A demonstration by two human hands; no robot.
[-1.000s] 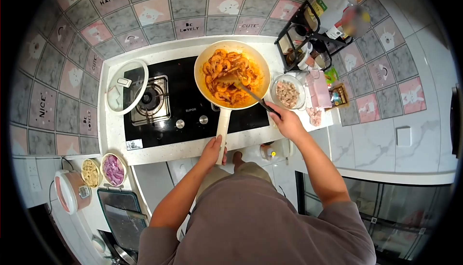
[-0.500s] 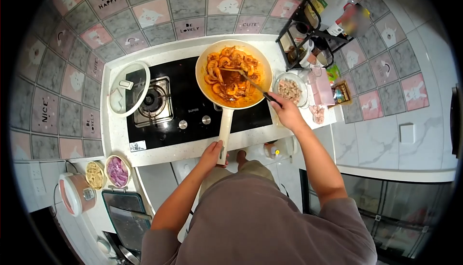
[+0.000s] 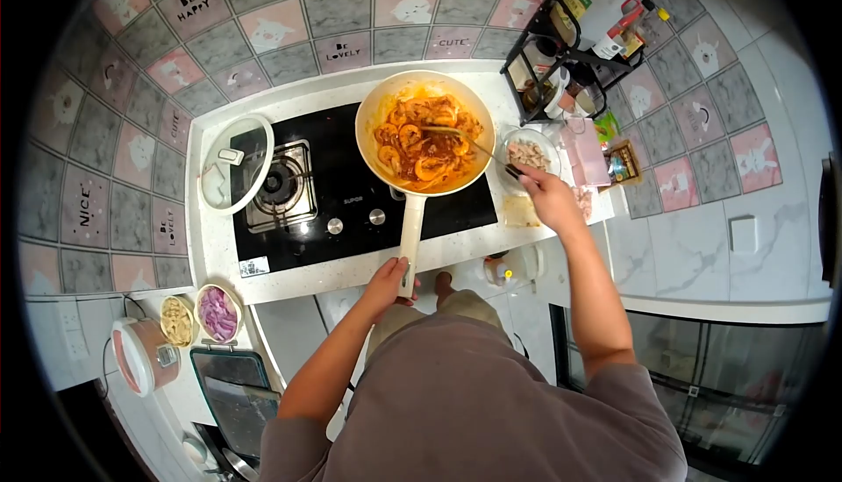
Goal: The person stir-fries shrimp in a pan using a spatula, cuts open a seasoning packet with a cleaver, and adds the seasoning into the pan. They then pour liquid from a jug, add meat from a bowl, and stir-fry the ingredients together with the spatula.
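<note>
A cream frying pan (image 3: 368, 153) sits on the right side of the black gas hob, holding shrimp (image 3: 431, 168) in an orange-red sauce. My left hand (image 3: 386, 284) is closed round the end of the pan's long handle (image 3: 410, 236). In my right hand (image 3: 550, 196) is the dark handle of a spatula (image 3: 478, 145); its head lies among the shrimp near the pan's middle. Just beyond that hand stands a glass bowl of chopped pale pink meat (image 3: 529, 156).
A glass lid (image 3: 207, 138) lies left of the free burner (image 3: 279, 182). Bowls of sliced purple onion (image 3: 219, 314) and pale yellow pieces (image 3: 176, 321) stand lower left, near a cutting board with a knife (image 3: 230, 385). A black rack (image 3: 561, 87) with bottles is at back right.
My right hand has moved right and slightly toward me, with the spatula. The shrimp have shifted in the pan. My left hand keeps its grip on the handle.
</note>
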